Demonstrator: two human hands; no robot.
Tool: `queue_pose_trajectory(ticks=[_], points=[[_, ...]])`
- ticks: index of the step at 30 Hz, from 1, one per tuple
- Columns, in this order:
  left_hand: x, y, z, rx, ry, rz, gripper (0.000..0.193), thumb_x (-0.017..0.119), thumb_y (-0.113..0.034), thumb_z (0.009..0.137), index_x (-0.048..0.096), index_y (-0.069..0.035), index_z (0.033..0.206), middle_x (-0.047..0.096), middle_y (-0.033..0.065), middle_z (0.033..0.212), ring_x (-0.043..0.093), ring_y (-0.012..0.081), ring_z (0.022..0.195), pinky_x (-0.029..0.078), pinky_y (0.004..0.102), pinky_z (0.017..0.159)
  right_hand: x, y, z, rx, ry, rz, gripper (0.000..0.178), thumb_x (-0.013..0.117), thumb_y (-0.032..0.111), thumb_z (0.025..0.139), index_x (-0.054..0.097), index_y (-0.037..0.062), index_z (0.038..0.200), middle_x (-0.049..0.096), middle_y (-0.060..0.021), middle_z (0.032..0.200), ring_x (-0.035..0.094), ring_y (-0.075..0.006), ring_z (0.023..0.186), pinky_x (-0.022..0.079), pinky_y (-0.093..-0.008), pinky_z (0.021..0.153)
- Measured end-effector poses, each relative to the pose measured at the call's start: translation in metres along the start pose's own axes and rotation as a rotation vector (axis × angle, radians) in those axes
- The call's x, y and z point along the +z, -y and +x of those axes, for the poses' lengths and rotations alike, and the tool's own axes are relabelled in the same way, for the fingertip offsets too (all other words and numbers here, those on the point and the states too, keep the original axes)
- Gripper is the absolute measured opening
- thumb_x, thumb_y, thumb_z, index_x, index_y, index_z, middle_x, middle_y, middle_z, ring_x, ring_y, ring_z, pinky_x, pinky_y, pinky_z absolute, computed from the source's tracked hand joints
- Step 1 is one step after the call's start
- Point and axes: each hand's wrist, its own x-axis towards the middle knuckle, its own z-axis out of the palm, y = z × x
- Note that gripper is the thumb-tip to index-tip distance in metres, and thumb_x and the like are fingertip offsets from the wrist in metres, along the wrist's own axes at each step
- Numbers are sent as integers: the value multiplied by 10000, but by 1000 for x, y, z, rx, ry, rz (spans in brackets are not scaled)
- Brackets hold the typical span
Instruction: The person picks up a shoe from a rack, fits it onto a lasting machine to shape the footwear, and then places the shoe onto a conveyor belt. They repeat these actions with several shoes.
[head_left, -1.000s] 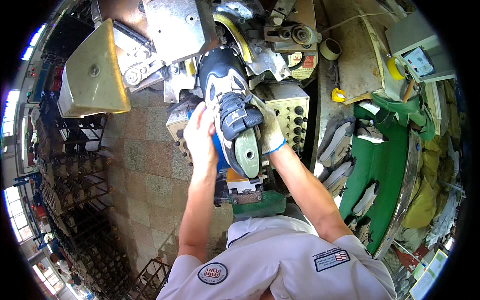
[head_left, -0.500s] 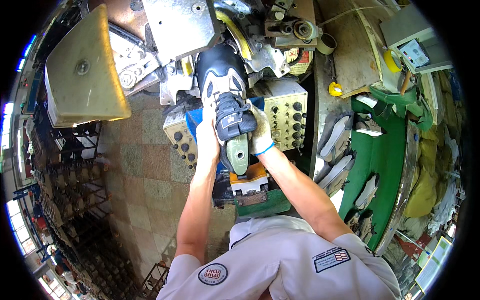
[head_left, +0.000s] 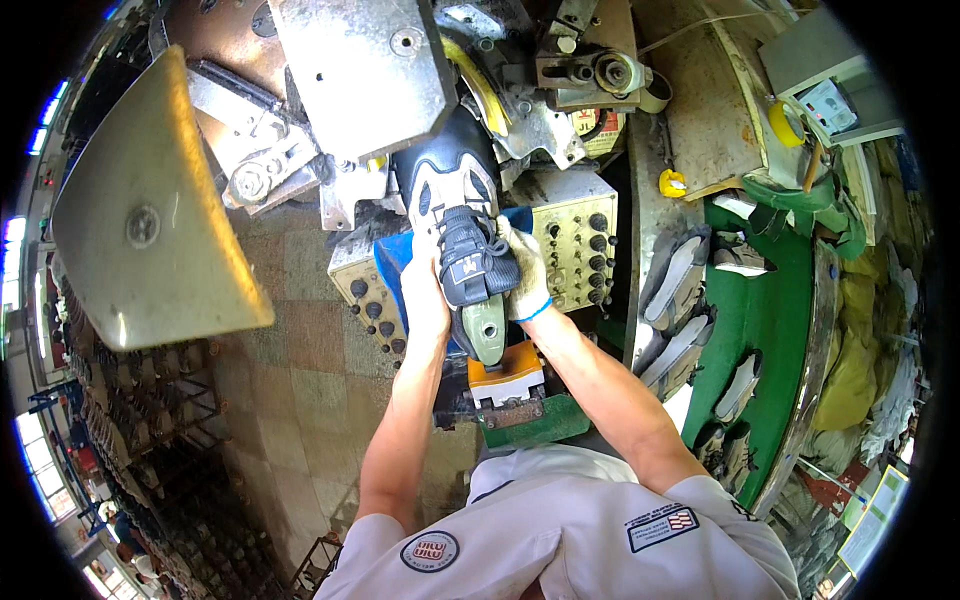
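A black and white shoe upper (head_left: 462, 185) with dark laces sits on a green last (head_left: 487, 330), its toe under the metal plate of a machine (head_left: 365, 75). My bare left hand (head_left: 428, 285) is wrapped along the shoe's left side, its fingers mostly hidden. On the other side, my right hand (head_left: 525, 270), in a pale glove with a blue cuff, grips the shoe near the heel collar. Just below the last's heel end is an orange and white machine support (head_left: 503, 372).
A translucent shield (head_left: 150, 220) hangs at the left. Knobbed control boxes (head_left: 575, 245) stand behind the hands. Several shoes (head_left: 678, 280) lie on and beside a green conveyor (head_left: 765, 330) at the right. Shoe racks (head_left: 150, 420) line the far left.
The metal plate has come down over the shoe's toe, and the shield has swung down and left. Both hands stay on the shoe, shifted slightly right and down in view.
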Motion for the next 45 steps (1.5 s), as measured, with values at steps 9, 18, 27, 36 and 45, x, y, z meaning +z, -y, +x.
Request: queue_pose_trajectory(ticks=[9,18,27,36,45], points=[[1,24,4,46,11,-147,479,413,-432,1083,687,-41,1039,696,3,900,637,86,754,520,250,690,26,38,-9,-10,-12,-136,213,616,245,1009,690,56,946,647,31,853,585,-59,752,479,-249,662],[13,9,3,49,85,-317,516,387,-491,1076,655,-53,1132,695,20,949,652,127,803,539,283,776,45,39,-18,-109,-120,-102,264,613,277,1013,703,33,1059,693,-3,946,619,-76,807,500,-259,695],[-93,166,-94,24,-221,790,677,683,-329,908,469,67,1414,672,267,1200,659,410,1086,509,431,960,-100,99,-131,-294,-128,-584,489,400,292,1069,505,-100,1341,644,-262,1198,712,-339,1001,635,-411,771],[-70,242,-109,68,-265,1114,667,651,-124,870,347,78,1429,519,284,1289,583,444,1144,519,489,916,-123,100,-194,-55,-402,-563,545,605,256,1005,456,-102,1388,646,-260,1205,705,-359,997,618,-404,744],[-152,142,-133,55,-61,730,640,869,-202,642,660,67,1184,737,194,915,717,257,800,557,354,757,-81,107,-182,-56,-212,-588,577,622,225,988,425,-109,1416,624,-270,1256,693,-341,1045,614,-384,785]])
